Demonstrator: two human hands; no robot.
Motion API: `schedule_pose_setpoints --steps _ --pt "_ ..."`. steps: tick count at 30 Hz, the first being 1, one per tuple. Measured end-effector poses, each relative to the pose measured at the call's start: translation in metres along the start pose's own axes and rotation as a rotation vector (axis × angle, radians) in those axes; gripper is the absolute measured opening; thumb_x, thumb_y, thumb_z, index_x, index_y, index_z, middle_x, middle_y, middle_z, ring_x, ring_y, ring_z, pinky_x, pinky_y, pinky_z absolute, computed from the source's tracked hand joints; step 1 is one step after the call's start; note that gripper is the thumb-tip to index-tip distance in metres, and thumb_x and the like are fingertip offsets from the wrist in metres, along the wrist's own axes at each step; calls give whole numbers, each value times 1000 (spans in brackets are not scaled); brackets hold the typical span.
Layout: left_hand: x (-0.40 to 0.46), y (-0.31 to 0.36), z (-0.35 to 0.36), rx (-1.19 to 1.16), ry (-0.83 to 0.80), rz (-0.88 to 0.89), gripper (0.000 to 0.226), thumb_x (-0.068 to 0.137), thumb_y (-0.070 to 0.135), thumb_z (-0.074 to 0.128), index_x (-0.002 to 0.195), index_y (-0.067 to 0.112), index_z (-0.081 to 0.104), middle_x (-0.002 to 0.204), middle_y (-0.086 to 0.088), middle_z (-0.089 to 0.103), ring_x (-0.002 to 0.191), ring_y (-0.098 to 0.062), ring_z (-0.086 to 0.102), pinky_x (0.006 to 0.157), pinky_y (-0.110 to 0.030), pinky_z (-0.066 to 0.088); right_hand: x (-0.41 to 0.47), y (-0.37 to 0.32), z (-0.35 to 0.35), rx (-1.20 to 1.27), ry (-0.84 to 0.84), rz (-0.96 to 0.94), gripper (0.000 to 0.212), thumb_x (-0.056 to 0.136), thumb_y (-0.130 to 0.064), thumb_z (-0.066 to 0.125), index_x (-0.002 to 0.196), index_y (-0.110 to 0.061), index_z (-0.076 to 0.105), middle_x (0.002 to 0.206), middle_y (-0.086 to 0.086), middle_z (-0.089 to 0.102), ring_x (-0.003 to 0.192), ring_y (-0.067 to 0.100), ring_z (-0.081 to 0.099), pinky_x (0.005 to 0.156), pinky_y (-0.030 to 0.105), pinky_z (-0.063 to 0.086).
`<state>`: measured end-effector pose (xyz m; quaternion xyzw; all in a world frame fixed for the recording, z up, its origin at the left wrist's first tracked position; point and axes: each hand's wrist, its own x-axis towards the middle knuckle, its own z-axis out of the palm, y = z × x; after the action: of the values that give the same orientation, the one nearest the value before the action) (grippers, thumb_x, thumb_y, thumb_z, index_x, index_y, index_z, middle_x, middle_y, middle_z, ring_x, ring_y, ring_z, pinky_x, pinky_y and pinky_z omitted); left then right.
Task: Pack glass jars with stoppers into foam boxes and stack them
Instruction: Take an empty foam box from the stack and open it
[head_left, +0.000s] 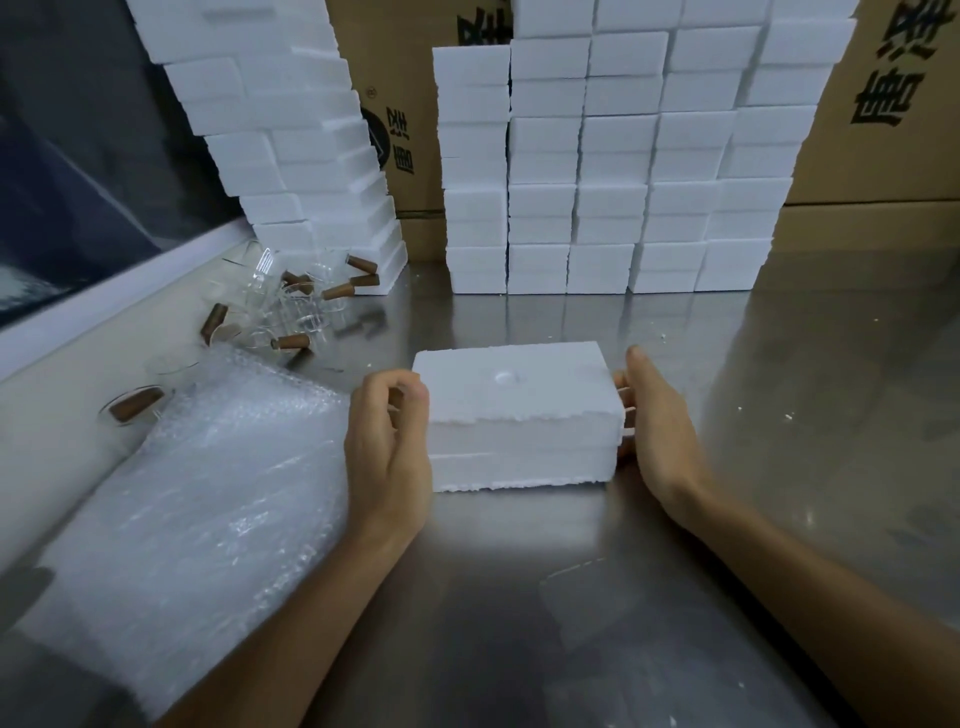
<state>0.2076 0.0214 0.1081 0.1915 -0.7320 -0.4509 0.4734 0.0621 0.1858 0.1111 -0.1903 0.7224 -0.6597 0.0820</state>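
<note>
Steel table (519, 597) bare in front of and right of the closed foam box (514, 415). Left side blocked by bubble wrap (197, 493) and loose jars (291, 306). Back walled off by foam box stacks (613, 171); open strip between them and the box.

A closed white foam box (519, 415), its two halves one on the other, lies flat in the middle of the steel worktop (675, 519). Clear glass jars (291, 306) with brown stoppers (337, 291) lie tumbled on their sides near the left edge (several overlap, so no count). Stacks of foam boxes (613, 171) stand along the far edge.
</note>
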Motion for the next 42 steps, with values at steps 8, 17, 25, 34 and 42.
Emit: schedule_pose_setpoints --steps 8,17,25,34,42 --pt "-1 3 -1 -79 22 0 10 94 34 46 85 31 50 78 7 55 69 1 47 63 -12 38 -10 6 -15 -204 -140 -199 47 80 -70 36 78 -25 51 71 -19 56 65 0 49 64 25 38" --pt "-2 6 -3 -60 -49 28 5 91 32 51 89 27 52 84 -10 54 70 -6 46 62 -12 39 -7 13 -17 -192 -47 -333 38 88 -59 42 65 -29 42 64 -16 47 58 3 46 52 17 41" --pt "-4 8 -3 -98 -88 -39 30 89 42 48 111 26 61 112 -6 61 100 -17 58 88 -34 47 -7 14 -17 -185 16 -373 32 94 -62 36 74 -39 45 65 -22 54 57 1 47 55 18 40" --pt "-4 11 -4 -257 -200 -189 49 88 39 55 135 25 54 135 -18 59 125 -45 49 109 -59 34 -7 13 -18 -201 -12 -311 34 89 -70 41 97 -40 55 99 -29 62 78 -2 57 70 23 43" --pt "3 3 -4 -272 -296 -263 73 84 42 54 152 25 35 148 12 50 130 -4 51 111 -39 42 -6 11 -22 -232 -173 -260 50 95 -63 37 137 -40 51 130 -32 56 121 -16 47 94 13 36"
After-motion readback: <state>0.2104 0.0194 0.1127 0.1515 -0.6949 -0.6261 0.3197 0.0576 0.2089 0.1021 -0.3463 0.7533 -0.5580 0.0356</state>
